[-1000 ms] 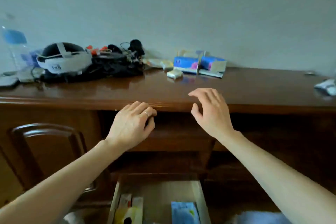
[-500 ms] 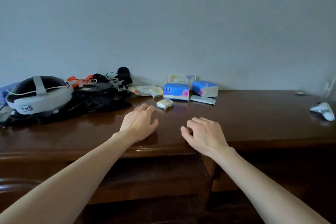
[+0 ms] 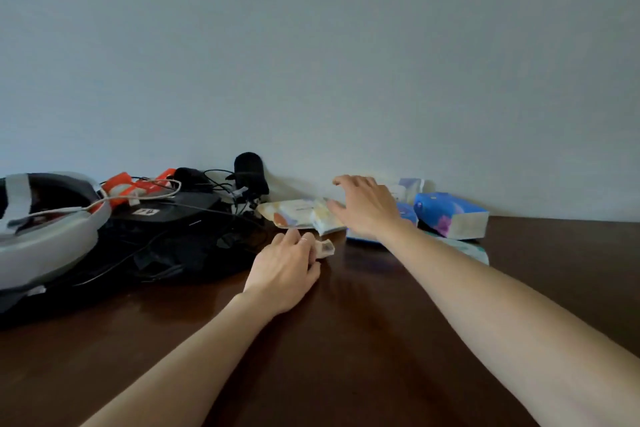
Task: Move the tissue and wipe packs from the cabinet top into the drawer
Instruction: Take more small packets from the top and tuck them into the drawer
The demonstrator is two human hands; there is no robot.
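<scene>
Nearest: left hand (image 3: 282,274) low on the tabletop (image 3: 363,340), fingers (image 3: 304,244) curled over a small white pack (image 3: 325,249). Touching it, but can't tell if it's gripped yet. Farther: right hand (image 3: 367,208) hovers w/ fingers spread, holding nothing, above a blue tissue pack (image 3: 407,213). Flat wipe pack (image 3: 294,213) lies just left of those fingers, long axis left-right. Second blue pack (image 3: 450,215) sits to their right, near the wall. Drawer out of view.

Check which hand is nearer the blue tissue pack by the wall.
Right. The right hand hovers open just left of the blue tissue pack; the left hand sits farther left, fingers on a small white pack.
</scene>
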